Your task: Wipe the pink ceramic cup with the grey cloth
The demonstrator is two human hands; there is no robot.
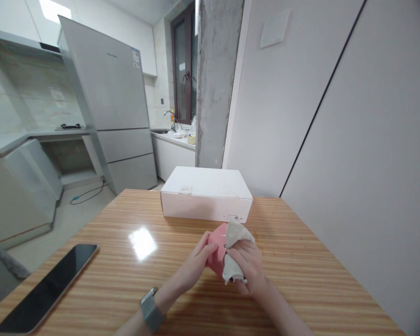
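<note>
Above the front half of the wooden table (182, 298), my left hand (200, 252) grips a pink object (217, 249) from its left side. The pink thing has a smooth surface and a small dark spot near its middle; its exact kind I cannot make out. My right hand (248, 261) presses a light grey cloth (236, 232) against its right side, fingers closed over the cloth. The cloth's frayed lower edge hangs below my fingers. Part of the pink object is hidden behind cloth and hand. On my left wrist sits a watch (151, 308) with a grey band.
A white box (206, 198) lies just beyond my hands. A black phone-like device (51, 287) rests at the table's left edge. Behind stand a grey fridge (119, 93), a sink counter with a faucet (171, 119) and a concrete pillar (215, 84). A white wall rises at right.
</note>
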